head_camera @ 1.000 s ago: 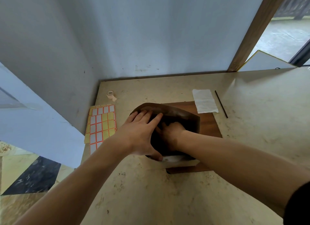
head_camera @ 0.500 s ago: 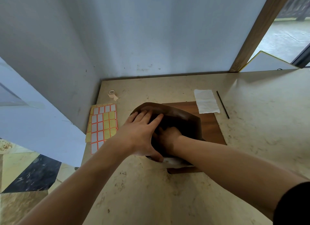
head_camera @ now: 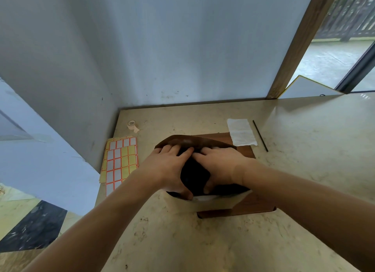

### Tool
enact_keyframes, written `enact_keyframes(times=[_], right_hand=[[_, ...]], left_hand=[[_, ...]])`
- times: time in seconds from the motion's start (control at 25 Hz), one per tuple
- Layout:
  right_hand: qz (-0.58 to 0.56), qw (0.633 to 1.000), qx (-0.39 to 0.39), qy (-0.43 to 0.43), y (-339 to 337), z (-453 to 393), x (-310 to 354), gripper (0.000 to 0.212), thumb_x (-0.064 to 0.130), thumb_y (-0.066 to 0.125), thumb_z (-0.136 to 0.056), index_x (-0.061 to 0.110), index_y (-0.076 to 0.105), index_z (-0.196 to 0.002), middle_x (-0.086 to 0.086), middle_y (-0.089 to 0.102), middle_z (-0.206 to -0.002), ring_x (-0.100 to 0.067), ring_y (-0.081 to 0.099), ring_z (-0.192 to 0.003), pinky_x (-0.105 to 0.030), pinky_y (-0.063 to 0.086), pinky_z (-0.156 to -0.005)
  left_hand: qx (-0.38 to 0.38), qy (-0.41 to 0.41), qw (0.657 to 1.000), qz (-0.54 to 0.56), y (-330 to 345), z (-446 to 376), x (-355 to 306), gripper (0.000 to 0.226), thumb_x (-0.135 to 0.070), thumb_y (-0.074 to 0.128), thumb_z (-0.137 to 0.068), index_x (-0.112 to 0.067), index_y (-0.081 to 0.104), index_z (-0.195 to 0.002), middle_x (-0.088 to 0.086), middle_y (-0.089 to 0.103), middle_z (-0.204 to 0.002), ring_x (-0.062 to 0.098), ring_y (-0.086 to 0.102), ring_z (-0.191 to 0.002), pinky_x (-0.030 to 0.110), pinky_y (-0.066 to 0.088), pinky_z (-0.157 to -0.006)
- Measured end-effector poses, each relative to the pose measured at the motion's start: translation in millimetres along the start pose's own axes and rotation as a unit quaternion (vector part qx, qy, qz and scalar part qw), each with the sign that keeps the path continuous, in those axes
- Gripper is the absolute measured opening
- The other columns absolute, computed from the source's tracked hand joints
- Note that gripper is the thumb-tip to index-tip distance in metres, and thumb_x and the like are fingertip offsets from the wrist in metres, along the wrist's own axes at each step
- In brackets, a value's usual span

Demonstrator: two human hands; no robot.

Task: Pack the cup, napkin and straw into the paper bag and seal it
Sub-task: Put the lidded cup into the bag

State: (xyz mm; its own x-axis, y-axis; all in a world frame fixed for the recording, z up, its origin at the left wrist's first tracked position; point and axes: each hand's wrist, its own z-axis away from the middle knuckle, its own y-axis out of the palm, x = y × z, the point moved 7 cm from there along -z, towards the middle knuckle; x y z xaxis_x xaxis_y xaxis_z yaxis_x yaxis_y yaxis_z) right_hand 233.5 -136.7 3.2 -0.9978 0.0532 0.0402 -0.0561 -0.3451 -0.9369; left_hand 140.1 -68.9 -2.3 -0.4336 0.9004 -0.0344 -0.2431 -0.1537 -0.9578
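On table, near the corner of the walls: wooden board under paper bag, mouth held wide.
Paper bag: dark brown, upright; could tear at the rim or tip off the board if spread too hard.
Left hand: fingers spread over the far rim, thumb hooked on the near rim; gripping the bag.
Right hand: fingers over the rim, thumb at the near edge; likewise gripping.
Cup: not discernible; bag interior too dark to tell.
Napkin: white, flat, beyond the bag, partly on the board; not packed.
Straw: thin, dark, just right of the napkin; easily overlooked or rolled away.
Tape roll: far left, well apart; a long reach for sealing.
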Motion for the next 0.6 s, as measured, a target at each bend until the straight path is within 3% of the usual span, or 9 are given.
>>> enact_keyframes(times=[0.12, 0.24, 0.6], right_hand=[[0.059, 0.997, -0.035, 0.022, -11, 29, -20, 0.105, 0.062, 0.075, -0.065, 0.031, 0.019, -0.149, 0.000, 0.050, -0.134, -0.025, 0.049, -0.117, -0.037, 0.046, -0.088], [0.071, 0.995, -0.057, 0.035, -14, 46, -33, 0.105, 0.065, 0.071, -0.068, 0.030, 0.017, -0.151, 0.000, 0.048, -0.137, -0.025, 0.046, -0.121, -0.038, 0.047, -0.092], [0.025, 0.991, -0.130, -0.003, -30, 45, -38, 0.085, 0.062, 0.066, -0.075, 0.032, 0.030, -0.146, 0.005, 0.054, -0.132, -0.020, 0.050, -0.119, -0.036, 0.047, -0.089]], left_hand=[[0.006, -0.012, 1.000, -0.016, -4, -6, -6, 0.123, -0.082, 0.063, -0.054, -0.034, 0.003, -0.150, 0.003, 0.030, -0.150, 0.027, 0.027, -0.134, 0.043, 0.024, -0.111], [0.004, -0.007, 1.000, -0.019, -3, -8, -9, 0.122, -0.083, 0.061, -0.055, -0.035, 0.000, -0.149, 0.003, 0.030, -0.150, 0.027, 0.027, -0.135, 0.043, 0.022, -0.112], [-0.020, 0.017, 1.000, -0.005, -11, -2, -5, 0.115, -0.077, 0.062, -0.063, -0.037, -0.004, -0.148, -0.002, 0.030, -0.152, 0.024, 0.025, -0.137, 0.041, 0.023, -0.112]])
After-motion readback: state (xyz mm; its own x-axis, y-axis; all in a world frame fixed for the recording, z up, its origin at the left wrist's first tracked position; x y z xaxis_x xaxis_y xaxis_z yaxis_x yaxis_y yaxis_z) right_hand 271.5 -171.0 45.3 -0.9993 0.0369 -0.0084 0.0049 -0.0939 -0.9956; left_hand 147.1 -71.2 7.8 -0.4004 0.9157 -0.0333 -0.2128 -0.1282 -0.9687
